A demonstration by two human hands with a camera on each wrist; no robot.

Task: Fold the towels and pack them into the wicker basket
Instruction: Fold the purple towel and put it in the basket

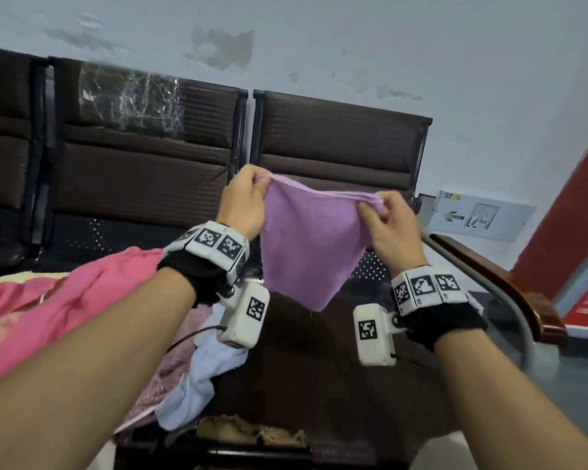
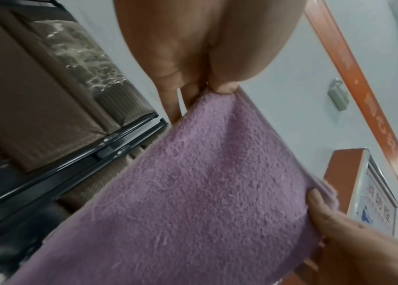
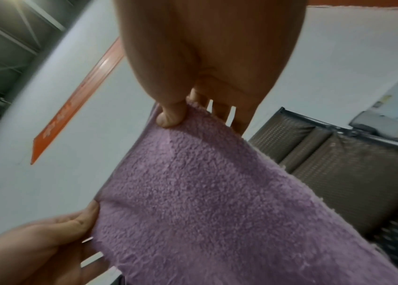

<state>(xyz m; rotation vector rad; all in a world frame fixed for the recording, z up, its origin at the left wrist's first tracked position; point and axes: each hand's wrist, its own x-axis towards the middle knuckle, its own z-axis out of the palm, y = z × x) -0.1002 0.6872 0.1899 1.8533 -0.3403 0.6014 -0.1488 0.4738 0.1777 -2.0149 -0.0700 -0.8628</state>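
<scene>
A: The purple towel (image 1: pixel 306 239) hung in the air in front of the row of brown seats (image 1: pixel 143 171), stretched between both hands and tapering to a point below.

B: And the seats themselves?

A: They stood against the pale wall (image 1: pixel 387 45), with a heap of other cloth lying on them at the left: a pink towel (image 1: pixel 65 300) on top, a pale blue one (image 1: pixel 204 378) lower down near the seat edge.

B: How did the hands stand?

A: The left hand (image 1: pixel 243 201) pinched one upper corner of the purple towel between thumb and curled fingers. The right hand (image 1: pixel 389 225) pinched the opposite corner the same way. Both wrist views showed a thumb (image 2: pixel 226 87) pressed onto the terry edge, with the fingers behind the cloth.

B: Did the towel touch the seat?

A: No, its lowest point hung clear above the seat. Something woven and tan (image 1: pixel 248 430) showed at the front edge below, but I could not tell whether it was the basket.
</scene>
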